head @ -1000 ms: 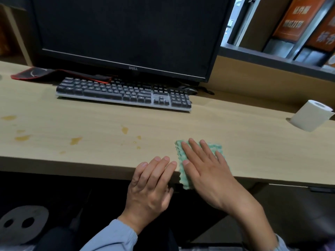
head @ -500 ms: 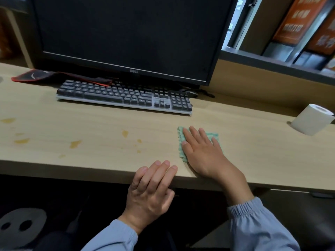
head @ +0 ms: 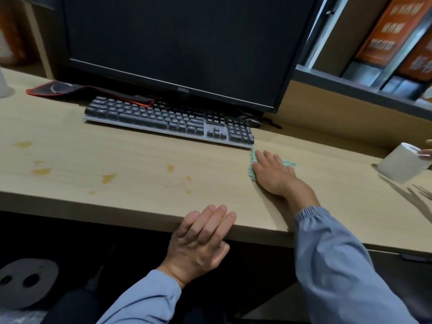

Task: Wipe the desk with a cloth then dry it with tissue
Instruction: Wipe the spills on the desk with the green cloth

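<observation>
Flat, right hand (head: 272, 175) pressing green cloth (head: 252, 169), long axis front-to-back

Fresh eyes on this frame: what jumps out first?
The big dark monitor fills the top, with the keyboard below it. The right hand presses a green cloth flat beside the keyboard's right end. Amber spill spots dot the desk to the left, away from the cloth.
</observation>
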